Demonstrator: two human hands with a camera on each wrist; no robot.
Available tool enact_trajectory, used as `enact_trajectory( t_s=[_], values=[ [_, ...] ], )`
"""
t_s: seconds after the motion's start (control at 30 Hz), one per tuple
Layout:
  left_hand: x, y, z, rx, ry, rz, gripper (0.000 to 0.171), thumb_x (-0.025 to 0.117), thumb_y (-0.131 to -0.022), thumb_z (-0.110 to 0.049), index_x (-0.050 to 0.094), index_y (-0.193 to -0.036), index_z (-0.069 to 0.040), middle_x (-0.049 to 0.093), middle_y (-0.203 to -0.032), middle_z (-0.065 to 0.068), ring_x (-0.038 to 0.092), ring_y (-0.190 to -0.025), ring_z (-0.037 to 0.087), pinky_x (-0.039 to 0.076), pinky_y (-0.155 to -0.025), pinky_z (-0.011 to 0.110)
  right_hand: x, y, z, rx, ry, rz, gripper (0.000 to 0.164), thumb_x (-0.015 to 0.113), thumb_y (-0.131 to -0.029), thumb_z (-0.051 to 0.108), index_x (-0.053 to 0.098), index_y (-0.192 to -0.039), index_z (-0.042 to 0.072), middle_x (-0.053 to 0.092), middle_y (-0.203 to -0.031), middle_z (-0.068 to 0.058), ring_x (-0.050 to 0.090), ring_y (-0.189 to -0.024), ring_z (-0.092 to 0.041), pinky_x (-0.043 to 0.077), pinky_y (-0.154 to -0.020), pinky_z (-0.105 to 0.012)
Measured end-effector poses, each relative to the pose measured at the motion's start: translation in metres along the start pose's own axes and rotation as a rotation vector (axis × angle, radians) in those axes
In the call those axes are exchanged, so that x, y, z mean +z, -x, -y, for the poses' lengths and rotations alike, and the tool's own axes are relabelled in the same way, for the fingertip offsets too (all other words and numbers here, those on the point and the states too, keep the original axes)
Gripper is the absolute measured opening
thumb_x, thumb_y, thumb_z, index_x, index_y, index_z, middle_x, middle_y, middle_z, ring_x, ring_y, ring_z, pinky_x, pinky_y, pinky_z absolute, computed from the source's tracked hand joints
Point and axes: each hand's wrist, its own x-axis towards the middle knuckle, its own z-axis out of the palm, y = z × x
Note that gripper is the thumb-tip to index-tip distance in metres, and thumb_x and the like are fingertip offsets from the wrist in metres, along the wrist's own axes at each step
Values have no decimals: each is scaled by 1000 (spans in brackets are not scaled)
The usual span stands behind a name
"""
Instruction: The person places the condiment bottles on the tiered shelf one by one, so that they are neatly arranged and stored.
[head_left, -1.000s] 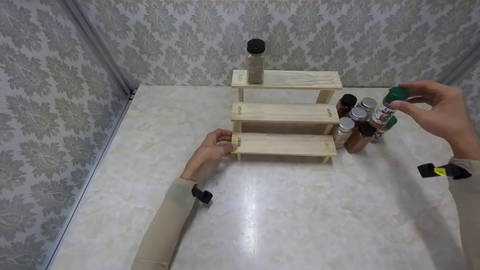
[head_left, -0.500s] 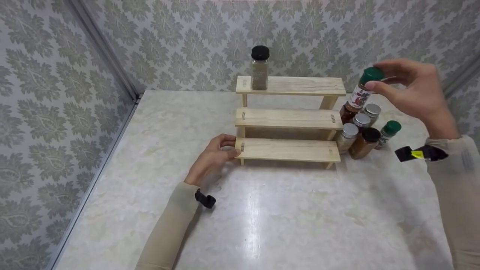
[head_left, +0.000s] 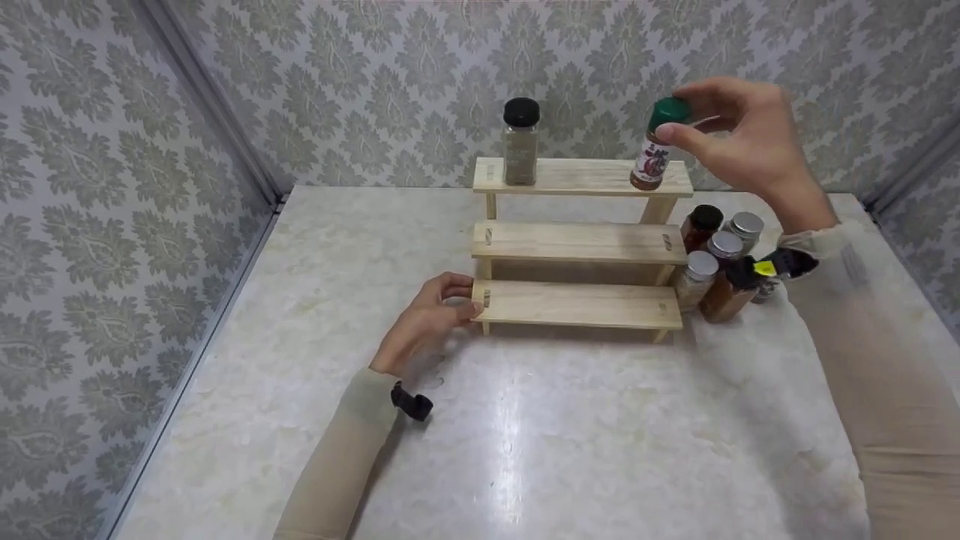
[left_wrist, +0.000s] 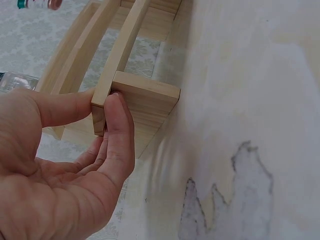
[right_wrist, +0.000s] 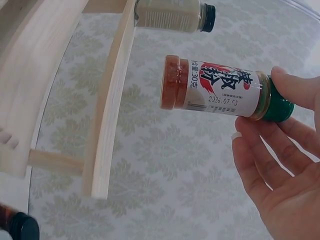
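My right hand [head_left: 750,139] pinches a spice jar [head_left: 650,161] by its green cap, over the right end of the top shelf of a three-tier wooden rack [head_left: 577,241]. In the right wrist view the jar [right_wrist: 210,90] shows red powder and a printed label, and a gap separates its base from the shelf edge. My left hand [head_left: 431,319] grips the left end of the lowest shelf; in the left wrist view the thumb and fingers [left_wrist: 118,135] pinch the board's end. A black-capped jar [head_left: 520,146] stands upright at the left of the top shelf.
Several spice jars cluster right of the rack, including a silver-capped jar [head_left: 697,277] and a brown one with a black cap [head_left: 726,296]. My right forearm partly covers the green-capped jar behind them. Patterned wall panels [head_left: 375,90] rise behind the marbled table [head_left: 585,435].
My right hand has lifted the green-capped jar out of the cluster and carried it left and up to the top shelf. The left hand keeps its grip on the rack.
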Motion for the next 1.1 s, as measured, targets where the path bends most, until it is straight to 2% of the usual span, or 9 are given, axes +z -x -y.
enact_trajectory(
  t_s=[0.17,0.33,0.43,0.77,1.1],
  values=[
    [-1,-1,2,18,-29,9,45,71,-100,-7,54,-141,-5,58,-142,15,66,-123,30,59,-103,41,17,-13,10,0,-26,5,41,84,-95,29,75,-129,10,75,-107,10,68,-92,2,53,-86,-13],
    [0,-2,3,43,-58,22,48,69,-100,-5,51,-145,-2,56,-146,18,60,-130,31,59,-101,40,34,-20,14,-31,-51,7,40,82,-96,27,75,-130,8,77,-111,-5,68,-90,3,54,-85,-13],
    [0,-2,2,42,-61,19,48,69,-100,-4,51,-145,-2,56,-146,17,59,-132,31,58,-102,40,46,-23,15,-17,-53,13,41,82,-96,28,74,-131,9,77,-114,-11,67,-89,4,54,-84,-14],
    [-1,-2,1,36,-44,6,46,67,-100,-4,52,-144,-3,58,-144,16,62,-128,30,59,-103,41,83,-38,14,-17,-99,14,39,83,-95,23,75,-128,5,79,-115,-14,69,-92,0,58,-85,-17],
    [0,-1,1,32,-49,10,46,68,-100,-7,53,-143,-5,58,-144,14,63,-125,28,57,-104,41,100,-42,7,68,-143,22,40,82,-96,21,72,-131,5,77,-121,-14,71,-102,-12,59,-93,-23]
  ],
)
